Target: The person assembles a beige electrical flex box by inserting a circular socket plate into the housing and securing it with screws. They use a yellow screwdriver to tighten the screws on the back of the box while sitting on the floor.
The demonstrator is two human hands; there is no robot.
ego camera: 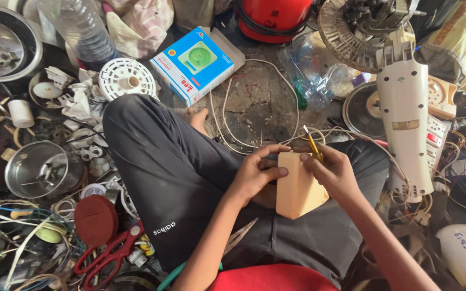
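Observation:
A cream plastic box (296, 188) rests on my lap, over my crossed legs in dark trousers (173, 178). My left hand (256, 172) grips its left side, thumb across the face. My right hand (331, 171) presses on the box's upper right corner and holds a thin yellow-handled screwdriver (313, 146) that points up and away. A white cable (254, 108) loops on the floor beyond the box.
A blue carton (198, 63) lies ahead and a long white fan housing (405, 118) at the right. Steel bowls (39, 170), red-handled scissors (109, 256), a white round disc (127, 80), tangled wires (17, 237) and a plastic bottle (79, 27) crowd the left. A red container (273, 19) stands behind.

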